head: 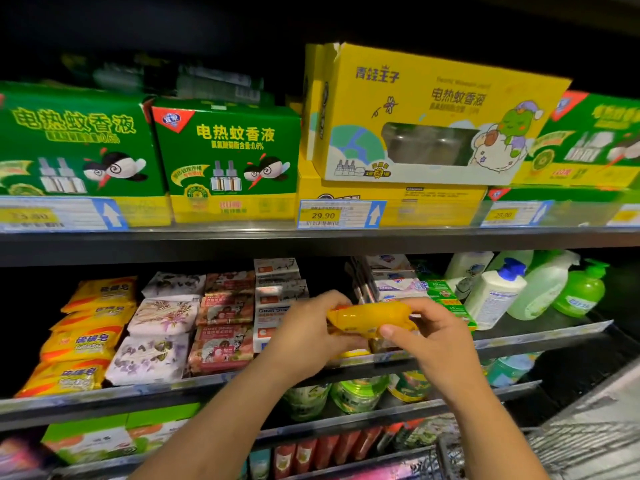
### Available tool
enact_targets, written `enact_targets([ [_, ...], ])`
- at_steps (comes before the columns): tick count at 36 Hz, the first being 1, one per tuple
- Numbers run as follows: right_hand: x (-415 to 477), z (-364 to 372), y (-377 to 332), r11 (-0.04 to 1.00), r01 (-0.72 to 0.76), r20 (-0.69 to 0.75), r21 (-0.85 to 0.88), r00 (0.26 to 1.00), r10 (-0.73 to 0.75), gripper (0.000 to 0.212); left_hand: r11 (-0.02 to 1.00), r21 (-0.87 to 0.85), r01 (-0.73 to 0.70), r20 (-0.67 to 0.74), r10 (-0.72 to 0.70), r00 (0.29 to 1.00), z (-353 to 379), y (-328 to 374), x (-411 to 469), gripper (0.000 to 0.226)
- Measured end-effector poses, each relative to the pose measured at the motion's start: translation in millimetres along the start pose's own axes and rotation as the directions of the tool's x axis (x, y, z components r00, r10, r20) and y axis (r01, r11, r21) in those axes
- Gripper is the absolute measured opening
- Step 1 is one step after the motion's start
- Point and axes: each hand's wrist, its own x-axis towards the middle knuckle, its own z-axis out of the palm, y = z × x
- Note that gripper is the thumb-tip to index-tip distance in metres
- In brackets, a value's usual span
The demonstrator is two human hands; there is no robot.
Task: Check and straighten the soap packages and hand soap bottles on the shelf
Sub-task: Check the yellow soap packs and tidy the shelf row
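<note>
The soap row of the middle shelf (540, 336) is being worked. A single orange-yellow soap package (367, 317) is held clear of the shelf, just in front of its middle section. The left hand (311, 334) is curled round the package's left end. The right hand (433, 337) pinches the right end, with the thumb laid across the front. The step in hand is judged to be checking, with the package turned edge-up for inspection. Next, it must be squared face-forward and set back into its row. Which slot it belongs in cannot be told, since the spot behind the hands is hidden.

Above, the upper shelf (242, 237) is loaded with a large yellow mosquito-liquid box (433, 112) and green mosquito-liquid boxes (228, 147); these are not part of the job. On the middle shelf, stacks of yellow sulfur soap packs (86, 337), floral soap packs (162, 317), pink soap packs (225, 327) and white goat soap boxes (277, 289) are seen at the left. All of them are loosely piled and slightly askew. To the right, a clear bottle (540, 289), a white pump bottle (495, 292) and a green pump bottle (581, 289) lean at different angles. A green boxed pack (446, 296) stands tilted just behind the right hand and could be knocked when the package is returned.
</note>
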Motion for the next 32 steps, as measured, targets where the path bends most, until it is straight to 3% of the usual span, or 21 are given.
enact_targets([
  [5, 0, 7, -9, 0.940, 0.254, 0.096, -0.227, 0.966, -0.238, 0.037, 0.983, -0.184, -0.005, -0.100, -0.014, 0.995, 11, -10, -1, 0.040],
  [7, 1, 6, -7, 0.939, 0.260, 0.094, -0.227, 0.965, -0.244, 0.038, 0.977, -0.213, -0.028, -0.140, -0.002, 0.990, 10, -11, -2, 0.043],
  [11, 1, 1, -5, 0.992, 0.073, 0.018, -0.107, 0.997, -0.071, 0.035, 0.949, -0.314, -0.030, -0.116, -0.007, 0.993, -1, -6, -3, 0.046],
  [15, 1, 2, -11, 0.968, -0.138, 0.014, 0.207, 0.990, 0.138, 0.024, 0.812, -0.564, 0.149, 0.072, -0.131, 0.989, -6, 7, -3, 0.059],
  [17, 2, 4, -14, 0.931, -0.288, 0.052, 0.224, 0.958, 0.283, 0.018, 0.744, -0.603, 0.288, 0.175, -0.229, 0.958, -6, 14, -2, 0.047],
  [20, 2, 7, -16, 0.831, -0.526, 0.132, 0.181, 0.851, 0.509, 0.026, 0.657, -0.606, 0.450, 0.273, -0.359, 0.892, -4, 19, -1, 0.029],
  [23, 0, 9, -12, 0.767, -0.622, 0.172, 0.158, 0.782, 0.599, 0.024, 0.647, -0.563, 0.515, 0.303, -0.418, 0.857, -2, 18, -1, 0.029],
  [27, -3, 8, -9, 0.826, -0.532, 0.171, 0.186, 0.846, 0.506, 0.018, 0.678, -0.550, 0.487, 0.273, -0.405, 0.872, -7, 16, 0, 0.029],
  [32, 1, -5, -8, 0.963, -0.199, 0.134, 0.183, 0.975, 0.176, 0.018, 0.848, -0.500, 0.176, 0.118, -0.135, 0.984, -17, 11, 2, 0.020],
])
